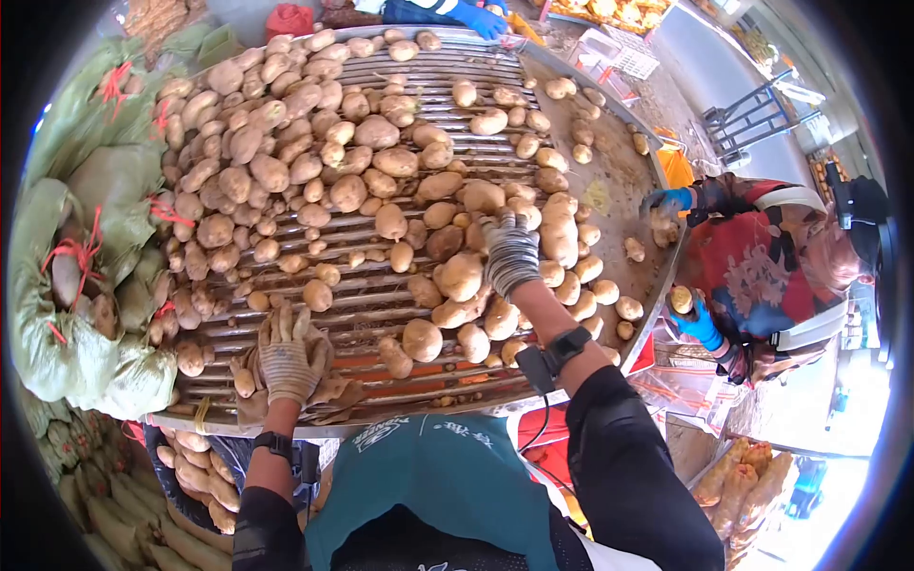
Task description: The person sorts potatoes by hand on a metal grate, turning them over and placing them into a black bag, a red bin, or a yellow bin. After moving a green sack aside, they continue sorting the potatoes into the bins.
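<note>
Many potatoes (269, 172) lie over a slatted metal table (367, 303), heaped at its left and back. My right hand (511, 249), in a striped grey work glove, reaches over the right-hand group of potatoes, its fingers on or against them; whether it grips one is hidden. Near the front edge, my left hand (290, 357), in a dirty light glove, rests with fingers stretched forward on a crumpled brown cloth (328, 392). A single small potato (244, 383) lies just left of that cloth.
Green sacks (114, 205) tied with red string line the left side. A co-worker (762, 262) in blue gloves stands at the right edge, holding a potato (681, 299). Another person's blue glove (476, 17) is at the back edge. Beyond stands a hand truck (757, 119).
</note>
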`<state>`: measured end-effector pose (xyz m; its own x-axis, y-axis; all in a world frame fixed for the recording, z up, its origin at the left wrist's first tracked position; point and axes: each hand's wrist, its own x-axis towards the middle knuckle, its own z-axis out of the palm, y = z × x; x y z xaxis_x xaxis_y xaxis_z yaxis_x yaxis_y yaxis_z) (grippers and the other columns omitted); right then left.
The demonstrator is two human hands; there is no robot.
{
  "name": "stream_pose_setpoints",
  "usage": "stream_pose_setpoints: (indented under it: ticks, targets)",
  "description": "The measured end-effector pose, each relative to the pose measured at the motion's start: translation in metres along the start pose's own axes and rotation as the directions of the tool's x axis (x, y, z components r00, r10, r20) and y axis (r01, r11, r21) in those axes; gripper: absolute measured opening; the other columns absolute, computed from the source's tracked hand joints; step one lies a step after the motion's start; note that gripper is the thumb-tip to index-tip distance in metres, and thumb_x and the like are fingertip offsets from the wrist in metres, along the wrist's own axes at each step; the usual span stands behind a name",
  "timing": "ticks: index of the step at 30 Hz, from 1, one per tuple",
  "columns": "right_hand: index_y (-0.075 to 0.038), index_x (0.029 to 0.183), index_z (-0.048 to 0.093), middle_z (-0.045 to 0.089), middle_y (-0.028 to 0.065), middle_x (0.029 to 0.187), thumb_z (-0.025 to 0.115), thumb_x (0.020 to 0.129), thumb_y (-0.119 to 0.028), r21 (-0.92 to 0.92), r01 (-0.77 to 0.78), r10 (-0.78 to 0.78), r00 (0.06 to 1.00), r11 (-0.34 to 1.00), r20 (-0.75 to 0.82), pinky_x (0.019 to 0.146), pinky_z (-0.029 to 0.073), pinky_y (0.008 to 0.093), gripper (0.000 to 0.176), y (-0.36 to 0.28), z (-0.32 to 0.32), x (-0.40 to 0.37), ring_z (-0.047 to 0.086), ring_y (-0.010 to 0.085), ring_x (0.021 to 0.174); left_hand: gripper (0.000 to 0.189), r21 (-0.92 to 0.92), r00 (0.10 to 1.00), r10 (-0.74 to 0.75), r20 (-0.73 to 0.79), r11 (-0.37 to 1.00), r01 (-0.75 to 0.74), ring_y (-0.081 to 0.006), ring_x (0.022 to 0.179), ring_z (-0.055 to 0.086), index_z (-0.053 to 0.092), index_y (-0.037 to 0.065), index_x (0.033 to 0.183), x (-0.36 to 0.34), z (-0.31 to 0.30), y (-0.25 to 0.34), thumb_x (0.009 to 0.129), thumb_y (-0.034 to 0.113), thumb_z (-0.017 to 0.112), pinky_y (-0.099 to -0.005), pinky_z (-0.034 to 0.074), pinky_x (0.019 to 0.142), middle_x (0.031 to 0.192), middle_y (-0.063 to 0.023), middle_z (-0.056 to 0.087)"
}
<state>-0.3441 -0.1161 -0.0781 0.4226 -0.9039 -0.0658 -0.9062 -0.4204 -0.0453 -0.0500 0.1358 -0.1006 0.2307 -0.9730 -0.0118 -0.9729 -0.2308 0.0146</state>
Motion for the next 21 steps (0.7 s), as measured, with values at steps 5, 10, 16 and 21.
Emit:
stream_pose_setpoints:
  ticks: [5,10,16,21]
  targets:
    - [-0.013,0.140,0.047,0.050,0.0169,0.135,0.081,0.072,-0.022,0.681,0.008,-0.103,0.990,0.732,0.100,0.099,0.047,0.0445,0.076,0.019,0.006,-0.014,0.054,0.0337,0.120,0.065,0.016,1.000,-0.022,0.020,1.000,0.022,-0.0372,0.139,0.033,0.046,0.009,0.139,0.001,-0.005,0.003,0.081,0.034,0.064,-0.0508,0.022,0.116,0.150,-0.0215,0.035]
    - [-0.005,0.148,0.031,0.048,0.0157,0.137,0.072,0.083,-0.024,0.660,-0.345,-0.343,0.929,-0.668,0.139,0.099,0.050,0.0431,0.079,0.025,-0.011,-0.063,0.056,0.0299,0.120,0.064,0.004,1.000,-0.020,0.007,1.000,0.020,-0.0393,0.138,0.034,0.045,0.007,0.140,0.000,-0.003,0.004,0.083,0.029,0.064,-0.0509,0.023,0.115,0.154,-0.0204,0.031]
    - [-0.006,0.148,0.030,0.047,0.0181,0.141,0.069,0.086,-0.037,0.410,-0.384,-0.359,0.923,-0.827,0.141,0.093,0.055,0.0469,0.080,0.007,-0.022,-0.116,0.056,0.0329,0.121,0.065,0.020,0.998,-0.057,0.029,0.998,0.057,-0.0380,0.139,0.033,0.046,0.008,0.139,-0.002,-0.003,0.005,0.082,0.034,0.063,-0.0499,0.023,0.115,0.154,-0.0212,0.030]
    - [-0.003,0.139,0.042,0.057,0.0218,0.130,0.069,0.086,-0.045,0.224,-0.286,-0.259,0.955,-0.932,0.142,0.092,0.054,0.0564,0.073,-0.008,-0.007,-0.148,0.059,0.0387,0.117,0.068,0.068,1.000,0.007,0.012,0.998,-0.007,-0.0393,0.139,0.033,0.042,0.007,0.144,-0.004,-0.001,0.004,0.085,0.037,0.059,-0.0490,0.025,0.115,0.155,-0.0214,0.028]
